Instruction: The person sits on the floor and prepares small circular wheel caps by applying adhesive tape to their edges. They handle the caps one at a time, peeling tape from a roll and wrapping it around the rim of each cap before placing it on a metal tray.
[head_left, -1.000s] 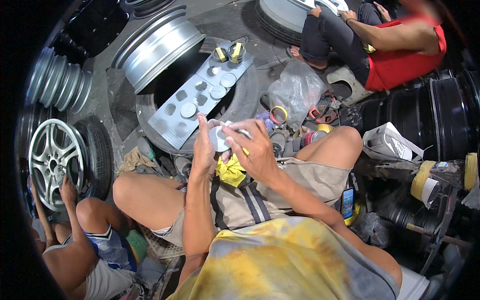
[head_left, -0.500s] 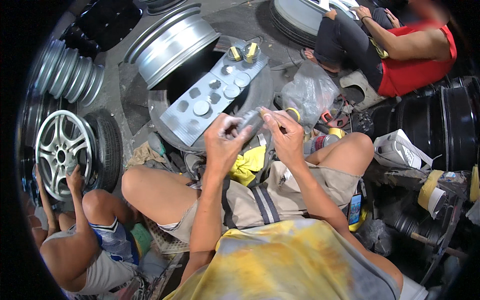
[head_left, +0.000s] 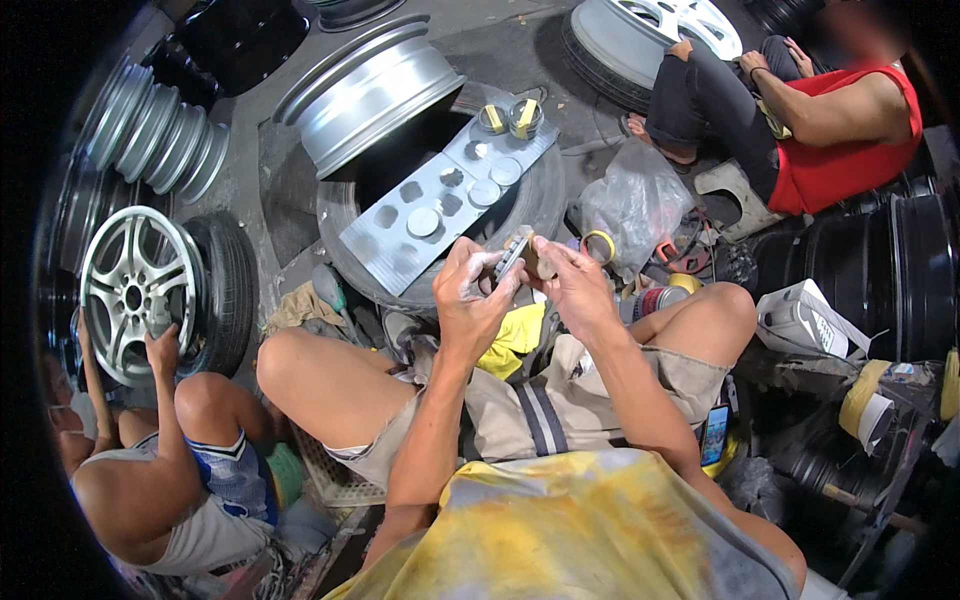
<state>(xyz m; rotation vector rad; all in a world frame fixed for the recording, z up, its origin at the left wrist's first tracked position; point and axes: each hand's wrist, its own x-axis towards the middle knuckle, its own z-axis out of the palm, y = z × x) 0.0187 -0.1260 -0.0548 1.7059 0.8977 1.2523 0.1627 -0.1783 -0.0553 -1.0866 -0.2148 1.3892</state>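
My left hand (head_left: 474, 298) pinches a grey wheel center cap (head_left: 512, 257), tilted nearly edge-on between thumb and fingers. Against its other side, my right hand (head_left: 578, 290) grips a small tan piece (head_left: 545, 266) whose kind I cannot make out. Both hands are over my lap, and pale dust coats the left fingers. Beyond them, a silver-sprayed board (head_left: 383, 258) lies across a tire (head_left: 338, 262). On the board are a round silver cap (head_left: 424, 222), two more silver discs (head_left: 484, 192) and dark round unpainted marks.
Two dark round pieces with yellow tape (head_left: 525, 118) sit at the board's far end. A silver rim (head_left: 375, 95) leans on the tire. A yellow cloth (head_left: 512, 338) lies below my hands. Co-workers sit left, holding a spoked wheel (head_left: 135, 295), and far right in a red top (head_left: 850, 140).
The cap in my left hand has turned so its toothed edge shows. Both hands have come closer together around it. The whole view has shifted slightly.
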